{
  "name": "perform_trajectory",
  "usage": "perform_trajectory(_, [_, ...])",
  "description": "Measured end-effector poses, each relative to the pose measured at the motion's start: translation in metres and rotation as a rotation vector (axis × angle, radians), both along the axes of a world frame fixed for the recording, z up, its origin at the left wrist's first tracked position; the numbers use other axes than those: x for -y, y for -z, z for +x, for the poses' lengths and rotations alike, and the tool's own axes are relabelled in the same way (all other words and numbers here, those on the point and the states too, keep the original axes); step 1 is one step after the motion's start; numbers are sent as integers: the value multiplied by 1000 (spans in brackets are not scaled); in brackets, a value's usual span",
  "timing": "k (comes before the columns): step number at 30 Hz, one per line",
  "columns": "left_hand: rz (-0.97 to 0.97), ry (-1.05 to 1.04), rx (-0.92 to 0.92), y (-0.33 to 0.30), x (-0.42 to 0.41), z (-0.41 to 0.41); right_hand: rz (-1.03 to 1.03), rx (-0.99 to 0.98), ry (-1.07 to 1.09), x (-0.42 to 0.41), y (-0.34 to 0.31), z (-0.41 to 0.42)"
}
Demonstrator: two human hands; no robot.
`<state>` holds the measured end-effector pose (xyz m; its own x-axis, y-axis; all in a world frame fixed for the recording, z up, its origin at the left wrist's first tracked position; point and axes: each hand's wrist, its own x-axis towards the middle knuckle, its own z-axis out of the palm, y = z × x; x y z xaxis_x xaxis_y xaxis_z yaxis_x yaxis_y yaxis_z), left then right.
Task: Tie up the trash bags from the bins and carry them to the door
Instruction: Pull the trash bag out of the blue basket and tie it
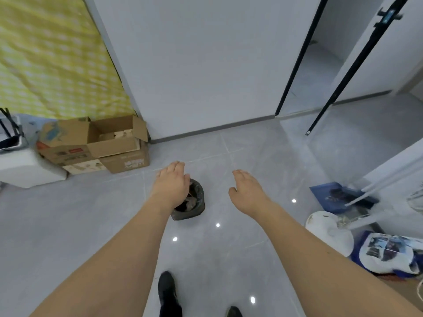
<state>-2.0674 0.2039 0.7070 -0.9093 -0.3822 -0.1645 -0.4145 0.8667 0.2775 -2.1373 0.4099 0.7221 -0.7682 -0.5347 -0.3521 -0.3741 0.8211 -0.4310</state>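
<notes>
Both shoes point(167, 291) stand on the grey floor point(229, 259) below me. Beyond them my left hand point(170, 184) hovers over the bin's rim and my right hand point(248, 191) hangs just beside it, fingers loosely spread, holding nothing. One small bin point(194, 207) stands on the tiles, its dark trash bag point(199, 191) untied, so I judge nothing done yet. Two cardboard boxes point(103, 143) sit further off.

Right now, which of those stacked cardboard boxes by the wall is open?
The upper brown cardboard box: its flaps stand up and scraps show inside. The lower cardboard box, with white print on its side, lies beneath it, its top covered.
</notes>
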Motion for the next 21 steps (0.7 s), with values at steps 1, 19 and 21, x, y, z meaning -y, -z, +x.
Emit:
perform_trajectory(1, [7, 3, 4, 5, 18, -10, 5, 8, 12, 16, 5, -10])
perform_trajectory(19, [758, -842, -32, 490, 247, -118, -274, 587, 1031, 199, 480, -145])
perform_trajectory(21, [932, -1050, -18, 563, 252, -116, -325, 687, 1164, 201, 557, -140])
